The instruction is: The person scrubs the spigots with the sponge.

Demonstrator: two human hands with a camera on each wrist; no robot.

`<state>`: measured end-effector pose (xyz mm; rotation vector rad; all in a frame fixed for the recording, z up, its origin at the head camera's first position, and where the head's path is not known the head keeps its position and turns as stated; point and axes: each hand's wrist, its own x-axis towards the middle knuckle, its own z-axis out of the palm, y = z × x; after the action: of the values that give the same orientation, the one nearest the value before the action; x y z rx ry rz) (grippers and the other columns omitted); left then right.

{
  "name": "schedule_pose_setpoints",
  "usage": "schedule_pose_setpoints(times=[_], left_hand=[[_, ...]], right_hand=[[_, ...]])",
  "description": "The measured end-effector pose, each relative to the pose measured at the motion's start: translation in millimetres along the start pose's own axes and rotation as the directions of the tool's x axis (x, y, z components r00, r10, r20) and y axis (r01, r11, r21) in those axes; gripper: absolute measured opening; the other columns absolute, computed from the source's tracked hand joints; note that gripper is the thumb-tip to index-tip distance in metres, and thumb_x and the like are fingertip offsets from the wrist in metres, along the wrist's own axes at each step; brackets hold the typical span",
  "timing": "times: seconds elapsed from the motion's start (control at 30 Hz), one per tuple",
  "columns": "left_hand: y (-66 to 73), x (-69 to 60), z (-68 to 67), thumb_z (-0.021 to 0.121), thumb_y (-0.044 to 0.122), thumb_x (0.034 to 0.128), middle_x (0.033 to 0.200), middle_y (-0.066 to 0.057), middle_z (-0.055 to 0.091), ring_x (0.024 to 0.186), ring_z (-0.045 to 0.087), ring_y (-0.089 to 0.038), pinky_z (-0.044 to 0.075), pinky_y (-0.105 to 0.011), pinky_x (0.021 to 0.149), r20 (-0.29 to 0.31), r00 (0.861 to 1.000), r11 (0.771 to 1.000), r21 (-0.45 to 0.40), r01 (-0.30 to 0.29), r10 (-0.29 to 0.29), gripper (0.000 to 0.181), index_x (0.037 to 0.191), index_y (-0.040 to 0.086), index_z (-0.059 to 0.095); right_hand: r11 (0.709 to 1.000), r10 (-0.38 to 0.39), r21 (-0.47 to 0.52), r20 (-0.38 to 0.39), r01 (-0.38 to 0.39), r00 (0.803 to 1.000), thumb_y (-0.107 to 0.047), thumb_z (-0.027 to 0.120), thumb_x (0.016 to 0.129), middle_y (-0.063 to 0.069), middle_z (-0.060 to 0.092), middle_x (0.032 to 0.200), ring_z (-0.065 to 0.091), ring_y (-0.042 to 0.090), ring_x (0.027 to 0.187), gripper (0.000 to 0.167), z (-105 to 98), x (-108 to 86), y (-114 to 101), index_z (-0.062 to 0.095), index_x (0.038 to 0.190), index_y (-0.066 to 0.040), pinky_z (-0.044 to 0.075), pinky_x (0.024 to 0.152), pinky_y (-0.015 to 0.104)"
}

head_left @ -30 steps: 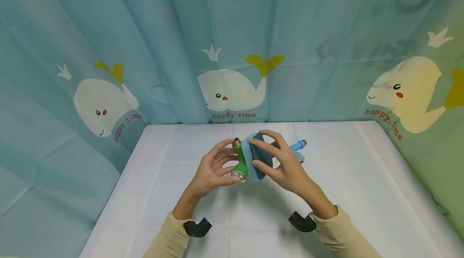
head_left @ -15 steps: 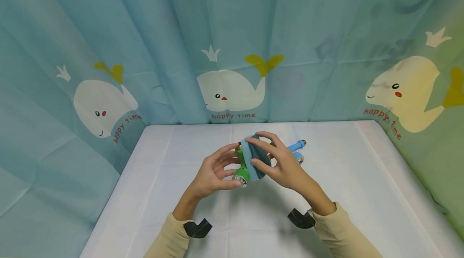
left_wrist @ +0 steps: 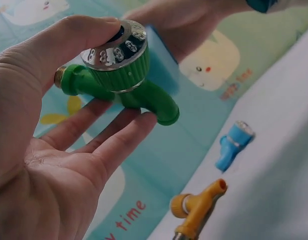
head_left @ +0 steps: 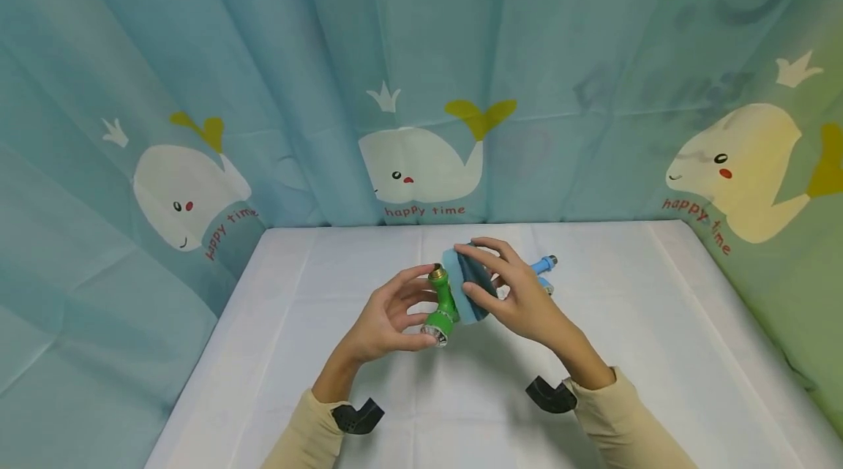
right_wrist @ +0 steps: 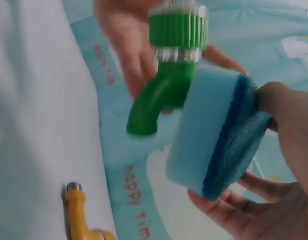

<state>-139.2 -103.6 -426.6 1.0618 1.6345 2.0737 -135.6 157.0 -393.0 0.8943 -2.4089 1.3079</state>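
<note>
My left hand [head_left: 388, 319] holds a green tap [head_left: 445, 301] above the table, the thumb on its silver knob and the fingers behind its body. In the left wrist view the knob of the green tap [left_wrist: 125, 75] faces the thumb, and the threaded end points left. My right hand [head_left: 527, 301] pinches a two-layer sponge [head_left: 464, 293], light blue on one side and dark blue on the other. The light side of the sponge [right_wrist: 201, 127] lies against the green tap [right_wrist: 171, 82] in the right wrist view.
A blue tap [head_left: 544, 264] lies on the white table [head_left: 632, 337], partly behind my right hand. An orange tap [left_wrist: 199, 206] lies near the blue tap [left_wrist: 234, 144] in the left wrist view. A whale-print curtain [head_left: 421, 37] hangs around the table.
The green tap has turned and lowered slightly in my left hand, its threaded end now more toward the camera. The sponge and my right hand have shifted a little along the tap.
</note>
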Motion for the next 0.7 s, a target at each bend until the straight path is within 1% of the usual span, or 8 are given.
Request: schedule_pose_setpoints(times=[0.1, 0.23, 0.3, 0.37, 0.47, 0.57, 0.63, 0.7], left_hand=[[0.0, 0.2, 1.0, 0.084, -0.004, 0.0816, 0.142, -0.028, 0.048, 0.126, 0.055, -0.035, 0.056, -0.045, 0.1, -0.011, 1.0, 0.999, 0.046, 0.005, -0.004, 0.089, 0.155, 0.002, 0.034], [-0.2, -0.9, 1.9, 0.085, -0.004, 0.0801, 0.141, -0.029, 0.05, 0.124, 0.057, -0.037, 0.056, -0.047, 0.099, -0.025, 1.0, 0.997, 0.077, 0.014, -0.012, 0.088, 0.153, 0.003, 0.036], [-0.2, -1.0, 1.8, 0.084, -0.005, 0.0799, 0.14, -0.03, 0.05, 0.124, 0.057, -0.037, 0.056, -0.047, 0.099, -0.031, 0.999, 0.997, 0.077, 0.014, -0.012, 0.088, 0.153, 0.003, 0.036], [-0.3, -0.5, 1.6, 0.084, -0.006, 0.0799, 0.14, -0.03, 0.05, 0.124, 0.057, -0.035, 0.056, -0.046, 0.099, -0.038, 0.999, 0.997, 0.077, 0.009, -0.006, 0.088, 0.153, 0.003, 0.036], [-0.2, 1.0, 1.5, 0.084, -0.005, 0.0798, 0.139, -0.028, 0.05, 0.123, 0.057, -0.032, 0.057, -0.045, 0.098, -0.047, 0.999, 0.997, 0.08, -0.002, 0.006, 0.087, 0.152, 0.003, 0.037], [-0.7, 1.4, 1.7, 0.085, -0.004, 0.0791, 0.138, -0.027, 0.05, 0.122, 0.058, -0.03, 0.058, -0.045, 0.097, -0.05, 0.999, 0.997, 0.077, -0.007, 0.011, 0.087, 0.152, 0.002, 0.037], [-1.2, 1.0, 1.9, 0.085, -0.005, 0.079, 0.139, -0.026, 0.05, 0.122, 0.058, -0.03, 0.058, -0.044, 0.097, -0.05, 0.999, 0.997, 0.076, -0.009, 0.013, 0.088, 0.152, 0.001, 0.037], [-1.7, 0.9, 1.9, 0.085, -0.006, 0.0792, 0.139, -0.025, 0.05, 0.122, 0.057, -0.03, 0.057, -0.045, 0.097, -0.049, 0.999, 0.997, 0.072, -0.014, 0.018, 0.088, 0.153, 0.0, 0.037]], right_hand=[[1.0, 0.008, 0.018, 0.019, -0.008, 1.0, -0.017, 0.073, 0.097, 0.012, 0.048, 0.149, 0.064, 0.015, 0.089, 0.055, 2.1, -2.0, -1.6, 0.056, 0.149, -0.02, 0.061, 0.07, 0.033], [0.999, 0.048, -0.026, 0.04, -0.047, 0.998, -0.019, 0.073, 0.098, 0.015, 0.049, 0.147, 0.061, 0.014, 0.086, 0.053, 5.2, -4.1, 2.5, 0.056, 0.148, -0.021, 0.058, 0.067, 0.029], [0.998, 0.055, -0.021, 0.016, -0.055, 0.998, -0.016, 0.074, 0.096, 0.016, 0.048, 0.147, 0.06, 0.014, 0.086, 0.054, 5.5, -4.9, 3.6, 0.057, 0.148, -0.02, 0.058, 0.067, 0.029], [0.999, 0.043, 0.001, -0.008, -0.043, 0.999, -0.016, 0.075, 0.095, 0.016, 0.048, 0.148, 0.062, 0.016, 0.087, 0.056, 5.7, -4.8, 2.9, 0.057, 0.148, -0.021, 0.059, 0.068, 0.031], [0.999, 0.025, 0.036, -0.003, -0.025, 1.0, -0.017, 0.074, 0.096, 0.013, 0.049, 0.148, 0.065, 0.019, 0.088, 0.057, 7.0, -3.9, 1.2, 0.055, 0.149, -0.022, 0.061, 0.071, 0.032], [0.999, 0.041, 0.005, 0.018, -0.041, 0.999, -0.018, 0.073, 0.097, 0.013, 0.05, 0.146, 0.063, 0.017, 0.085, 0.054, 8.9, -4.5, 3.8, 0.055, 0.149, -0.021, 0.06, 0.067, 0.029], [0.998, 0.056, -0.006, 0.011, -0.056, 0.998, -0.017, 0.074, 0.096, 0.013, 0.05, 0.146, 0.063, 0.016, 0.084, 0.055, 9.1, -5.6, 5.3, 0.056, 0.148, -0.021, 0.059, 0.066, 0.027], [0.999, 0.047, -0.009, -0.003, -0.047, 0.999, -0.017, 0.077, 0.095, 0.013, 0.049, 0.147, 0.062, 0.015, 0.085, 0.057, 8.4, -6.0, 4.5, 0.057, 0.147, -0.022, 0.059, 0.067, 0.029]])
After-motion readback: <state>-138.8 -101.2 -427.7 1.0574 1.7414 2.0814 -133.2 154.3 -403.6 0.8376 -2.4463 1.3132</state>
